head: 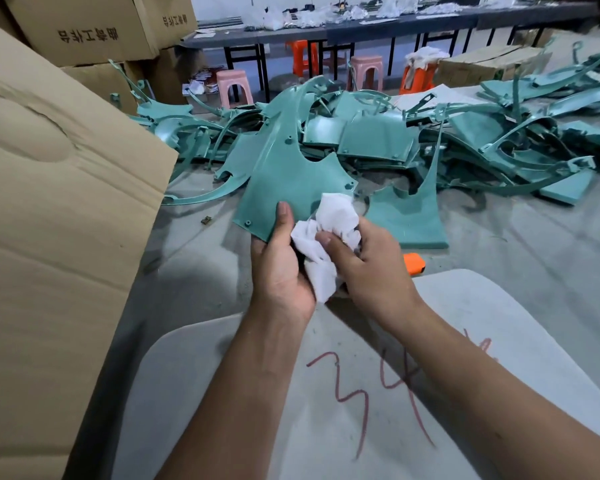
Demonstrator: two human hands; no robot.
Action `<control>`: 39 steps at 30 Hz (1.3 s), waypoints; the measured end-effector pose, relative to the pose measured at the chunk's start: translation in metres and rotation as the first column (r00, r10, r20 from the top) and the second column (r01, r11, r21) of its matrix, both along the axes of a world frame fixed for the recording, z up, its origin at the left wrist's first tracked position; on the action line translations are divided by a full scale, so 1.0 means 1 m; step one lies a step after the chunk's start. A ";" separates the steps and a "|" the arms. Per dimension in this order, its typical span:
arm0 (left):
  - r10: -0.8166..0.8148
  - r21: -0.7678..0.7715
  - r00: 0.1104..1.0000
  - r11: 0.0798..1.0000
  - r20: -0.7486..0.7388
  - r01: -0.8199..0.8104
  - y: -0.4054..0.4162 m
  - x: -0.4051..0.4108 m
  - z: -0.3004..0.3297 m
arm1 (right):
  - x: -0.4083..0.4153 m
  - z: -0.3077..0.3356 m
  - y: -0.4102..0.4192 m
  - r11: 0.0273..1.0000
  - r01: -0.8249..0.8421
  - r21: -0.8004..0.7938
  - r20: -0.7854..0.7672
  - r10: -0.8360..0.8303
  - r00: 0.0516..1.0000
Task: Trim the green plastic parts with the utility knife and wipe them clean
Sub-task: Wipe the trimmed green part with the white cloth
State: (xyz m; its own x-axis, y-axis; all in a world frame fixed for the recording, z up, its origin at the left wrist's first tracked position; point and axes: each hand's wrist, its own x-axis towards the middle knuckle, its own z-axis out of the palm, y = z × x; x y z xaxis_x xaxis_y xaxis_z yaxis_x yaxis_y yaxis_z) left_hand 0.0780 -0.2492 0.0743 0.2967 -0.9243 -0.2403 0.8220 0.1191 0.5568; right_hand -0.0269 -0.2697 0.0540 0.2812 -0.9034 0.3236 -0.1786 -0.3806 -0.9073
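My left hand grips the near edge of a large green plastic part, thumb lying on its face, and holds it up over the floor. A crumpled white cloth is bunched in my right hand and pressed against the part's lower right area. Just right of my right hand, the orange utility knife lies on the floor, partly hidden behind a grey sheet.
A big heap of green plastic parts covers the floor ahead. One flat green part lies close by. Cardboard boxes stand on the left. A grey sheet marked in red lies under my arms. Stools and a long table stand behind.
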 end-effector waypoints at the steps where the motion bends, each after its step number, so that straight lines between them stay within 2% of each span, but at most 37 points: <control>1: 0.040 -0.001 0.999 0.999 0.035 -0.040 0.000 0.000 0.000 | -0.001 0.000 0.000 0.999 0.026 -0.024 0.002 -0.026 1.000; 3: 0.127 -0.022 0.983 0.992 0.129 -0.125 -0.002 0.002 0.000 | -0.001 0.002 0.002 0.999 0.032 -0.032 0.028 -0.031 0.999; 6: 0.158 -0.049 0.958 0.987 0.240 -0.150 -0.004 0.006 0.002 | -0.005 0.008 0.002 1.000 0.004 0.029 0.103 -0.007 0.995; 9: 0.138 -0.042 0.937 0.990 0.320 -0.132 -0.005 0.014 0.003 | -0.008 0.012 0.002 0.999 -0.009 0.038 0.098 0.005 0.995; 13: 0.078 -0.038 0.934 0.997 0.347 -0.069 -0.005 0.027 0.006 | -0.012 0.011 0.002 1.000 -0.015 -0.017 0.070 0.016 0.997; 15: 0.048 -0.009 0.933 0.999 0.357 -0.049 -0.003 0.039 0.007 | -0.009 0.014 0.006 0.998 -0.053 -0.027 0.180 0.057 0.982; 17: 0.012 0.054 0.921 0.998 0.391 -0.036 0.001 0.052 0.004 | -0.013 0.019 0.005 0.993 -0.112 0.047 0.423 0.082 0.902; 18: -0.009 0.079 0.918 0.997 0.397 -0.025 0.003 0.055 0.002 | -0.020 0.021 -0.002 0.995 -0.028 0.093 0.497 -0.022 0.867; 19: -0.019 0.091 0.919 0.996 0.393 -0.018 0.006 0.059 0.000 | -0.028 0.021 -0.013 0.979 0.151 0.137 0.485 -0.199 0.851; 20: -0.020 0.092 0.924 0.996 0.382 -0.016 0.007 0.060 -0.001 | -0.040 0.021 -0.026 0.927 0.343 0.152 0.422 -0.375 0.826; 21: -0.007 0.087 0.929 0.996 0.371 -0.027 0.009 0.061 -0.002 | -0.049 0.019 -0.036 0.869 0.469 0.160 0.350 -0.494 0.796; 22: 0.009 0.078 0.931 0.996 0.364 -0.040 0.009 0.061 -0.001 | -0.054 0.018 -0.040 0.844 0.507 0.173 0.332 -0.535 0.777; 23: 0.025 0.068 0.931 0.996 0.364 -0.054 0.008 0.060 0.000 | -0.053 0.015 -0.041 0.852 0.484 0.202 0.357 -0.524 0.773; 24: 0.039 0.057 0.928 0.996 0.372 -0.065 0.007 0.058 0.001 | -0.048 0.012 -0.039 0.890 0.377 0.257 0.409 -0.453 0.792; 26: 0.049 0.023 0.911 0.998 0.409 -0.064 0.005 0.054 0.000 | -0.034 0.010 -0.028 0.927 -0.015 0.376 0.528 -0.201 0.825; 27: 0.045 0.007 0.901 0.999 0.431 -0.053 0.005 0.052 -0.001 | -0.028 0.009 -0.023 0.903 -0.178 0.390 0.533 -0.064 0.844; 28: 0.037 -0.004 0.891 0.999 0.452 -0.040 0.005 0.050 -0.002 | -0.023 0.009 -0.018 0.884 -0.272 0.381 0.508 0.045 0.860; 30: 0.010 -0.014 0.870 1.000 0.492 -0.004 0.006 0.046 -0.003 | -0.018 0.010 -0.012 0.884 -0.311 0.350 0.466 0.124 0.876; 34: -0.073 0.002 0.845 0.996 0.529 0.084 0.006 0.048 -0.002 | -0.026 0.015 -0.012 0.920 -0.288 0.266 0.428 0.155 0.890; 37: -0.120 0.044 0.839 0.993 0.531 0.114 0.006 0.055 -0.001 | -0.032 0.013 -0.017 0.967 -0.213 0.137 0.252 0.173 0.952; 39: -0.139 0.092 0.844 0.990 0.518 0.107 0.009 0.062 -0.002 | -0.035 0.010 -0.022 0.991 -0.128 0.046 0.156 0.119 0.981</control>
State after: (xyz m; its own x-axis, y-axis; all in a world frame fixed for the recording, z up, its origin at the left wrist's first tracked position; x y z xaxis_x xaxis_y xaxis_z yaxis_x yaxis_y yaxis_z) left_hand 0.1396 -0.2398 0.0720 0.2779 -0.9509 -0.1361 0.4138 -0.0094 0.9103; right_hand -0.0624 -0.2919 0.0643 0.3428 -0.8828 0.3212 0.0088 -0.3389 -0.9408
